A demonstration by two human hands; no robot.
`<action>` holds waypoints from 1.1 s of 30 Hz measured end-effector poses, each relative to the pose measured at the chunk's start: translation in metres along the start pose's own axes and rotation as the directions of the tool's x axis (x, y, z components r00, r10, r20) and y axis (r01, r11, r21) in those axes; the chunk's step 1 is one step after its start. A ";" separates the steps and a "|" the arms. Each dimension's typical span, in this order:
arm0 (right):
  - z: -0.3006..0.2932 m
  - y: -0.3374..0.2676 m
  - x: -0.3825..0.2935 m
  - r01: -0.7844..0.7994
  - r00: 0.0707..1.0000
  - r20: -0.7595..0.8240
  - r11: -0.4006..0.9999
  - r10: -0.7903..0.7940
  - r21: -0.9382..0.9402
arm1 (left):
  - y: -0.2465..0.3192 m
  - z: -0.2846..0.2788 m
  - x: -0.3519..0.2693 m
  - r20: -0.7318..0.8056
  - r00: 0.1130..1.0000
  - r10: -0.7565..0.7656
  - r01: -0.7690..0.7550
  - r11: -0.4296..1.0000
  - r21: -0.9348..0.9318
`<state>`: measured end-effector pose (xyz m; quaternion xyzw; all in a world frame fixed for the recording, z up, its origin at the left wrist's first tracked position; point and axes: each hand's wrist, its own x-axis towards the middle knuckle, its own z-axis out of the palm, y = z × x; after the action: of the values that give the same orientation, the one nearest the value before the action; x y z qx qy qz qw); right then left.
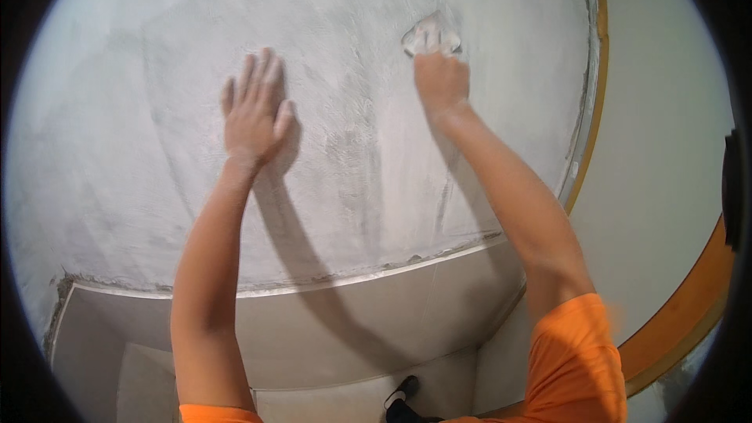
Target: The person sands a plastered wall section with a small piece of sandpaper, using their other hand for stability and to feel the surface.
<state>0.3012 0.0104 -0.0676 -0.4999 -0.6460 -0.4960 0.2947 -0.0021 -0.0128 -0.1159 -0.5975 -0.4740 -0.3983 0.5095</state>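
Note:
A grey-white plastered wall with darker rubbed patches and fine scratch marks stands before me. My left hand, dusty at the fingertips, lies flat on it with the fingers spread and holds nothing. Higher and to the right, my right hand presses a whitish pad or sheet against the plaster, its fingers over the piece. Whether that is sandpaper, a cloth or a sponge, I cannot tell. The palm side of each hand is hidden.
Large grey tiles with a pale top edge line the lower wall. At the right are a wooden frame strip, a pale panel and a curved-looking orange-brown board. A dark shoe shows below.

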 end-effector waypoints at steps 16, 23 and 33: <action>0.019 -0.024 -0.062 0.364 0.900 -0.209 0.924 -0.382 -0.119 | 0.029 0.001 -0.001 0.016 0.996 0.086 -0.086 0.995 0.042; -0.013 0.007 -0.019 -0.152 0.988 0.045 0.988 0.150 0.040 | 0.034 0.007 -0.001 0.009 0.997 0.077 -0.077 0.996 0.033; -0.033 0.027 -0.015 -0.199 0.941 0.282 0.980 0.186 0.019 | 0.034 0.008 -0.005 -0.007 0.998 0.055 -0.055 0.998 -0.010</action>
<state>0.3276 -0.0261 -0.0605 -0.6183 -0.6407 -0.3740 0.2594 0.0301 -0.0066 -0.1298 -0.6116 -0.4536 -0.3884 0.5189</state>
